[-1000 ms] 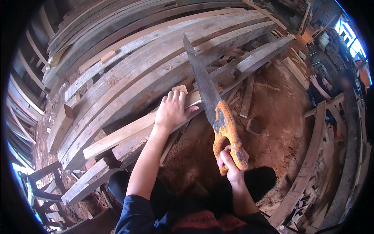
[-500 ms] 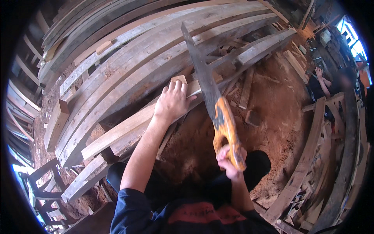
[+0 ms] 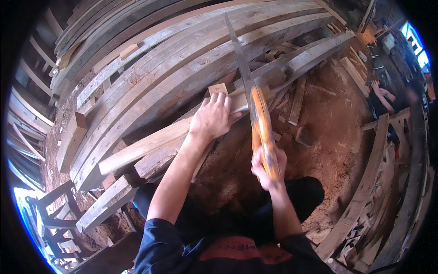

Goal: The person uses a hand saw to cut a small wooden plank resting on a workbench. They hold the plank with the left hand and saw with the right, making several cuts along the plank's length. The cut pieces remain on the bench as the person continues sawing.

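My right hand (image 3: 270,166) is closed round the orange, worn handle of a handsaw (image 3: 263,121). The saw points away from me, and its grey blade shows nearly edge-on beside the cut end of a pale wooden beam (image 3: 146,148). My left hand (image 3: 211,114) presses down on that beam near its right end, fingers curled over the far side. A small block end (image 3: 217,89) of pale wood rises just beyond my left fingers. Whether the teeth touch the beam cannot be made out.
Long curved timbers (image 3: 182,75) lie stacked ahead of me. A short timber (image 3: 109,201) sits by my left knee. Reddish sawdust-covered ground (image 3: 328,118) spreads to the right, bordered by a curved plank (image 3: 358,201). Another person (image 3: 381,98) is at the far right.
The handsaw has moved forward and turned from showing its broad side to nearly edge-on, close to the beam's end. My left hand keeps its hold on the beam.
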A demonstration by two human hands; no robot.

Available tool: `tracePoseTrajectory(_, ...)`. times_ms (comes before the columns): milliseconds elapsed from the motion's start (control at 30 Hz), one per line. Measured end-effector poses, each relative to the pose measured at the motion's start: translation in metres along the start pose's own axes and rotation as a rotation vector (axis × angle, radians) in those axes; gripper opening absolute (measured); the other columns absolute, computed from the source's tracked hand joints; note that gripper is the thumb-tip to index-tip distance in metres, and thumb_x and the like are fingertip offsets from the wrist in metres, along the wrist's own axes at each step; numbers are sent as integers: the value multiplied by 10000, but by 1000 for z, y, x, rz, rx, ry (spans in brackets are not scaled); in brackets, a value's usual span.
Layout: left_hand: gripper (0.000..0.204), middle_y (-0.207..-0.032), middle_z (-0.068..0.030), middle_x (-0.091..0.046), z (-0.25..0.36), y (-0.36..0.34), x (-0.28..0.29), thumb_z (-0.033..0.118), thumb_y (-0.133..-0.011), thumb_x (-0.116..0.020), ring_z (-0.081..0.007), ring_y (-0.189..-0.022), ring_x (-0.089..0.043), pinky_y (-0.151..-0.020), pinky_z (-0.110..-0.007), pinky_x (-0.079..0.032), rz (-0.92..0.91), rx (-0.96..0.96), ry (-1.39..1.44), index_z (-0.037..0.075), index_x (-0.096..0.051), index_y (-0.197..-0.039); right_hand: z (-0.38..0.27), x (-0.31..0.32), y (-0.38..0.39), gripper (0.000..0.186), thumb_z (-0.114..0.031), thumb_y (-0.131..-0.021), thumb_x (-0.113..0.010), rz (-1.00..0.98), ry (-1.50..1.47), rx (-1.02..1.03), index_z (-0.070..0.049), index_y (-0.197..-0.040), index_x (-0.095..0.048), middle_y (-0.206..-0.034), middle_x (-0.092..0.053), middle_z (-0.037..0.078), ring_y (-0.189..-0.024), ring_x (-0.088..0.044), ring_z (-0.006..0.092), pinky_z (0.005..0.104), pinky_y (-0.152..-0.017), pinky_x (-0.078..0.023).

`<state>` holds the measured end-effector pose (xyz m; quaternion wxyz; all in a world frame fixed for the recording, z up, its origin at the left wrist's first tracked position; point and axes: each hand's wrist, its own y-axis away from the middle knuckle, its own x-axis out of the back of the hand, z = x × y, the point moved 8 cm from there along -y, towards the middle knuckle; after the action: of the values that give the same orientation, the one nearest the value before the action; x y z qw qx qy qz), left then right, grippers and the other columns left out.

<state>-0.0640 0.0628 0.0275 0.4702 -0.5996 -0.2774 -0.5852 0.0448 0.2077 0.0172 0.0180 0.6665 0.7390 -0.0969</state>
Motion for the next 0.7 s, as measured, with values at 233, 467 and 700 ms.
tracePoseTrajectory(233, 558, -1066, -204, -568, -6, -4, 8, 482, -918, -520, -348, -1036, -564, -879, -432, -475, 52, -23, 13, -49, -530, -1092, -6, 23, 64, 243, 117, -638, -615, -19, 52, 69, -66, -776, -534, -671, -553, 7, -577, -535, 96, 237, -537, -428)
tracePoseTrajectory(467, 546, -1087, -205, -564, -8, -6, 5, 470, -916, -535, -343, -1051, -562, -885, -436, -476, 69, -10, 37, -44, -527, -1100, -24, 33, 49, 298, 161, -606, -569, 37, -260, -64, -6, -847, -518, -679, -532, 49, -597, -559, 134, 267, -544, -456)
tracePoseTrajectory(700, 549, -1106, -203, -560, -11, -8, 4, 477, -908, -546, -348, -1076, -557, -896, -438, -475, 22, 15, 73, -37, -527, -1100, -41, 30, 41, 227, 107, -614, -591, -2, -118, -65, -14, -797, -533, -687, -542, 40, -593, -545, 111, 252, -545, -446)
